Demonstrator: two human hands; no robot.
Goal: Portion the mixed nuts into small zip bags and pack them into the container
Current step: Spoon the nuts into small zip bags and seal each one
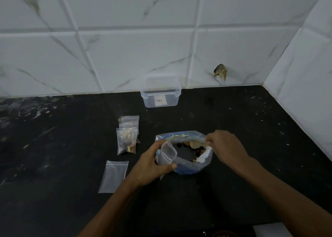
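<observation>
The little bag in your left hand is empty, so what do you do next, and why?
Probably drop nuts in: the left hand holds the little bag open and empty, and the right hand is already pinching at the big bag.

Label on clear plastic container (160, 93), far centre: white sticker (160, 100) with small red mark; print too small to read.

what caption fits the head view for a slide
Left hand holds an empty small zip bag while right hand pinches the big nut bag open.
</observation>
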